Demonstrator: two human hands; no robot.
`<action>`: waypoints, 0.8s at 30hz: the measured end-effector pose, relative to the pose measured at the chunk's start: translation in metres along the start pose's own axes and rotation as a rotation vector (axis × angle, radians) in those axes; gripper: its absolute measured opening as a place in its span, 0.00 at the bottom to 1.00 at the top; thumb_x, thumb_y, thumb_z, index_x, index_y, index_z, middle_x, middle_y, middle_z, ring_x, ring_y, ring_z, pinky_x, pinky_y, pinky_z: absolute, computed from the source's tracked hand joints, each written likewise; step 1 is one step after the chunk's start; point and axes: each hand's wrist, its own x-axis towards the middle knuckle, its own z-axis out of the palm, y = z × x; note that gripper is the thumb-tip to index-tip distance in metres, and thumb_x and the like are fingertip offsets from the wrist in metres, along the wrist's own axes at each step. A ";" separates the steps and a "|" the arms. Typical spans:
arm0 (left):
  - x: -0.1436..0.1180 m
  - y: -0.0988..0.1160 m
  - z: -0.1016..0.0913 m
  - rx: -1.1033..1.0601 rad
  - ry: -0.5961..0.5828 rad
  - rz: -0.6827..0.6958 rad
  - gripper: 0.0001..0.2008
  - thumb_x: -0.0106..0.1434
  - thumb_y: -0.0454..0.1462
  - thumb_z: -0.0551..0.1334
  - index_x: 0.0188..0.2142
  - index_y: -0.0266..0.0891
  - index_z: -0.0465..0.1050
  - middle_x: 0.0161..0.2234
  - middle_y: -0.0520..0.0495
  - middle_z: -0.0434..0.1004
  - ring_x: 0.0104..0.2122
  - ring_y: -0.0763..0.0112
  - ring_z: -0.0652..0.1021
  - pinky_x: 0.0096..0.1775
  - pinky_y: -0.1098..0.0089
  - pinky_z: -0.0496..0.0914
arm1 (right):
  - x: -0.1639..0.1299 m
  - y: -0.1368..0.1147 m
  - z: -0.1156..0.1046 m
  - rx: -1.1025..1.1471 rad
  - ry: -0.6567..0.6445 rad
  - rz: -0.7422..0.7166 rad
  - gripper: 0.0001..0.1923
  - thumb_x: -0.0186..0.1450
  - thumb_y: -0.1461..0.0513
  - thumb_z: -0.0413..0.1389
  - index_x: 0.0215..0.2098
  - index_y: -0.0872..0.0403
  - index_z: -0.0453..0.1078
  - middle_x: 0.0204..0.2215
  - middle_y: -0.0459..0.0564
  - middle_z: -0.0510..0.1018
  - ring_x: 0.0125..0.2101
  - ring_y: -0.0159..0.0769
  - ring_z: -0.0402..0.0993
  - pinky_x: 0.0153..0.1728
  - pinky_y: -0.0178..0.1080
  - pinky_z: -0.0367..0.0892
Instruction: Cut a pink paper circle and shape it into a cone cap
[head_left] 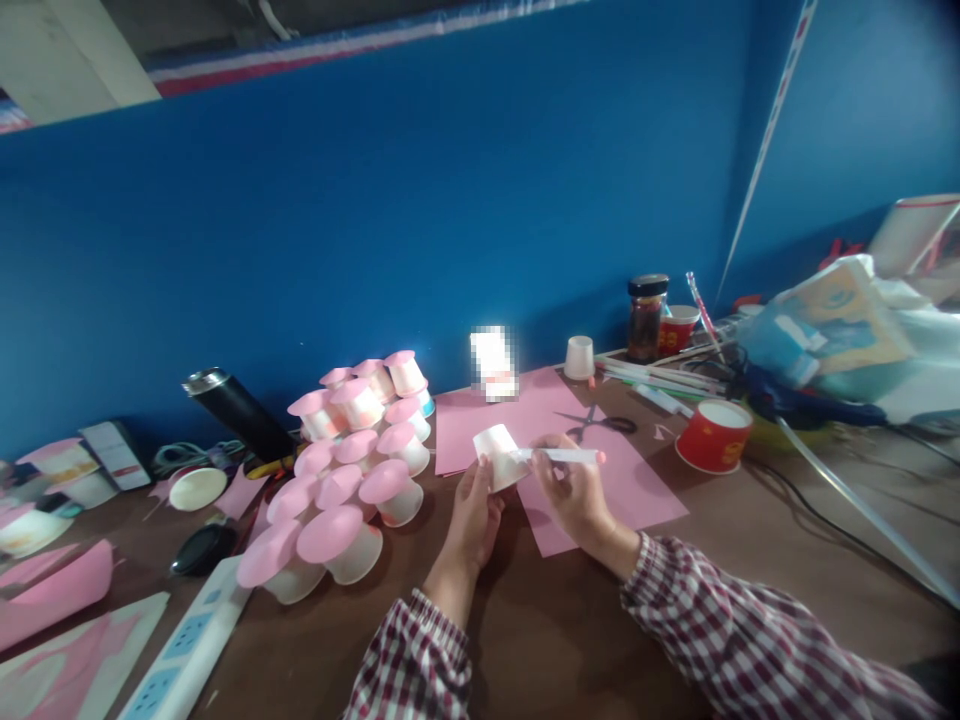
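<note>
My left hand (476, 515) grips a small white paper cup (495, 452) turned bottom up, above the near edge of the pink paper. In my right hand (576, 498) is a white marker pen (566, 456) with an orange-pink end; its tip meets the cup's side. Pink paper sheets (634, 495) lie beneath and beyond my hands, with dark scissors (596, 424) on them. Left of my hands stand several upturned paper cups with pink paper cone tops (341, 535).
A red paper bowl (712, 437), a dark-lidded jar (647, 318), a white cup (579, 358) and pens (664, 375) stand or lie at right. A bulky plastic bag (832, 330) is farther right. At left are a black flask (236, 415) and a power strip (191, 640).
</note>
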 end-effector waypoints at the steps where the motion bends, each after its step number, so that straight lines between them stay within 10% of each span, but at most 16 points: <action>1: 0.000 0.000 0.000 0.000 0.016 -0.002 0.14 0.59 0.44 0.60 0.40 0.37 0.74 0.41 0.44 0.77 0.39 0.67 0.76 0.41 0.69 0.68 | 0.000 0.000 0.000 0.027 0.018 0.011 0.06 0.65 0.61 0.49 0.33 0.54 0.66 0.26 0.47 0.73 0.25 0.32 0.69 0.24 0.32 0.64; 24: 0.005 0.000 -0.004 0.001 -0.029 0.123 0.14 0.57 0.38 0.64 0.43 0.39 0.70 0.43 0.44 0.75 0.45 0.64 0.74 0.51 0.62 0.63 | -0.004 0.000 0.003 -0.062 0.060 -0.162 0.06 0.64 0.63 0.52 0.39 0.53 0.67 0.33 0.50 0.75 0.33 0.36 0.72 0.32 0.36 0.69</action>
